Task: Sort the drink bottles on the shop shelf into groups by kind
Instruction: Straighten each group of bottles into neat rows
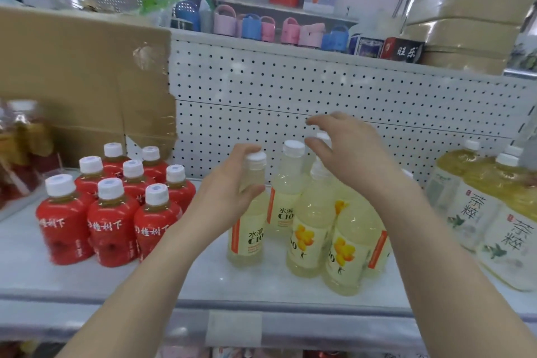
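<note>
The left hand (pixel 229 186) reaches up from seven o'clock, its fingers clasped round the neck of a pale lemon bottle (pixel 250 212) that stands upright on the white shelf (pixel 174 279), cap pointing to twelve o'clock. The right hand (pixel 345 151) comes from five o'clock and hovers with fingers spread and loose, grasping nothing, just above the caps of the other lemon bottles (pixel 308 227). At least five more of these stand upright at three o'clock of the held one; some are hidden. Nine red bottles (pixel 113 212) cluster at nine o'clock, all upright. Three large yellow tea bottles (pixel 476 206) stand at the far three o'clock.
</note>
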The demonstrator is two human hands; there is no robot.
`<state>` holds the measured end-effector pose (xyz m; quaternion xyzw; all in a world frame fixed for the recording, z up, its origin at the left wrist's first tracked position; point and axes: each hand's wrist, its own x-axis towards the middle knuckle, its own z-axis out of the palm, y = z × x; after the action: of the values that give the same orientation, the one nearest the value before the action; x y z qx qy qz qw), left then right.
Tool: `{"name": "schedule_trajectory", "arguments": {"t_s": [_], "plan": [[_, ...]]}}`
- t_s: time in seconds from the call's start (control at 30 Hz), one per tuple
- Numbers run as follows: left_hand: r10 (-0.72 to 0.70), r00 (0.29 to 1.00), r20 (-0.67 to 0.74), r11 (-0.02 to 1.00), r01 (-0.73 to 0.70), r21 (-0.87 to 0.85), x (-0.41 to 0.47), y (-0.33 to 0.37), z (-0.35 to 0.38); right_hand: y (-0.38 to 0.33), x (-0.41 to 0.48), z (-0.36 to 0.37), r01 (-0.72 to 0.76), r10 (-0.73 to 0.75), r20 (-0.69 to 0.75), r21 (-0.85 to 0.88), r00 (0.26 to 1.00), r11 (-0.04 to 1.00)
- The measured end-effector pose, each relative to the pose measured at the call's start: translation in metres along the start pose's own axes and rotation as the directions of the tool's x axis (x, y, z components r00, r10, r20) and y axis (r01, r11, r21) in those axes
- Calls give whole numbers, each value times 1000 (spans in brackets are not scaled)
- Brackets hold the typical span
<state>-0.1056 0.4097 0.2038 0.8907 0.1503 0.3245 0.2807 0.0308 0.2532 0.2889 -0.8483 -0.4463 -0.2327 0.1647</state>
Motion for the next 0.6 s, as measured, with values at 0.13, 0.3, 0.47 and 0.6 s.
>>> {"name": "schedule_trajectory", "arguments": {"t_s": [0.13, 0.3, 0.47, 0.6], "plan": [[-10, 1000, -4, 1000, 10, -26, 2, -8, -2, -20, 52, 15, 16, 20, 401, -87, 916, 996], [31, 999, -10, 999, -32, -42, 2, -14, 1, -27, 75, 33, -19, 76, 460, -125, 885, 992], [52, 999, -11, 997, -53, -49, 4, -17, 3, -35, 81, 39, -29, 134, 459, -229, 878, 973], [71, 997, 2, 994, -71, -80, 2, -20, 1, -27, 57, 22, -117, 145, 348, -102, 926, 988]]}}
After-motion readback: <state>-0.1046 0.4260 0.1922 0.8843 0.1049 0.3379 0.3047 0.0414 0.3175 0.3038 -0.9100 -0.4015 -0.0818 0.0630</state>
